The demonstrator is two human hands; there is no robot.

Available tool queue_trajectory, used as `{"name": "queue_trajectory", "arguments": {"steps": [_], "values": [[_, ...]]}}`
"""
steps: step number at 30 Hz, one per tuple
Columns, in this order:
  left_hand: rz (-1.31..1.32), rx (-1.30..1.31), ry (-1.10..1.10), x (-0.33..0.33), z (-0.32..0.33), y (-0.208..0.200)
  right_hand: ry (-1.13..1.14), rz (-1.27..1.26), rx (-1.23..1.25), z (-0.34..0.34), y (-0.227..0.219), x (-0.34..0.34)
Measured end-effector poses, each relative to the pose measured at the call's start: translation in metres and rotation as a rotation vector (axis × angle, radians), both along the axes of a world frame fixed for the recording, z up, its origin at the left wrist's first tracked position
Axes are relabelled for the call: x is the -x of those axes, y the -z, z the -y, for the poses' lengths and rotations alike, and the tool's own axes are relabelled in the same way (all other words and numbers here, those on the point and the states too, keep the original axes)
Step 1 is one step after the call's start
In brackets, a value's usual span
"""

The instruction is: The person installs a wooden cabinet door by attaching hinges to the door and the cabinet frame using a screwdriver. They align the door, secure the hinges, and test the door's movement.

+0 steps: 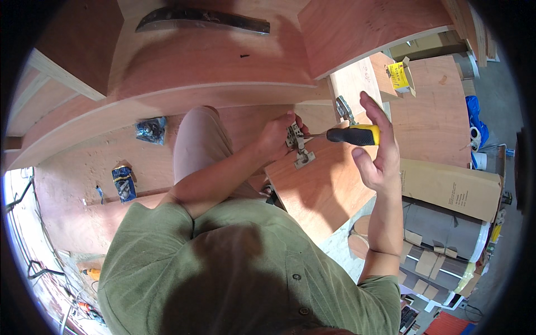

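Note:
My left hand (277, 135) is closed round a metal cabinet hinge (302, 152), held over a wooden door panel (329, 187). A screwdriver (346, 135) with a black and yellow handle lies level, its shaft running left to the hinge. Whether the tip sits in a screw is too small to tell. My right hand (379, 153) has its fingers stretched and thumb apart, with the palm at the yellow butt end of the handle, not wrapped round it. A second metal hinge (345, 109) is on the wood just beyond the screwdriver.
A curved dark blade (204, 18) and a loose screw (244, 56) lie on the cabinet board ahead. To the right is a small yellow box (398, 77), with a cardboard carton (452, 190) below. Two blue packets (151, 130) (124, 183) lie on the left board.

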State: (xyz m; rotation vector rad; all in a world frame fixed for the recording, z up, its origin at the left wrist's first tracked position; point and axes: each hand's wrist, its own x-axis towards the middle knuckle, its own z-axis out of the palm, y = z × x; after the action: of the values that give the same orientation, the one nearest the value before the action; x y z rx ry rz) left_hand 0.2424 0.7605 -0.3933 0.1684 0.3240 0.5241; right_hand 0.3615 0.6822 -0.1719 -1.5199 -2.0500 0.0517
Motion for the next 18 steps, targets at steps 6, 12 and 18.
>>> {"name": "queue_trajectory", "arguments": {"steps": [6, 12, 18], "values": [[0.02, -0.003, -0.001, -0.002, 0.002, 0.002, -0.191, -0.285, 0.248, 0.004, 0.001, -0.012], [-0.011, -0.006, -0.011, -0.001, 0.002, 0.002, 0.03, 0.096, -0.043, 0.008, 0.01, -0.008], [-0.011, -0.018, -0.001, 0.0, 0.002, -0.002, 0.273, 0.298, 0.0, 0.023, 0.011, -0.01]]}}
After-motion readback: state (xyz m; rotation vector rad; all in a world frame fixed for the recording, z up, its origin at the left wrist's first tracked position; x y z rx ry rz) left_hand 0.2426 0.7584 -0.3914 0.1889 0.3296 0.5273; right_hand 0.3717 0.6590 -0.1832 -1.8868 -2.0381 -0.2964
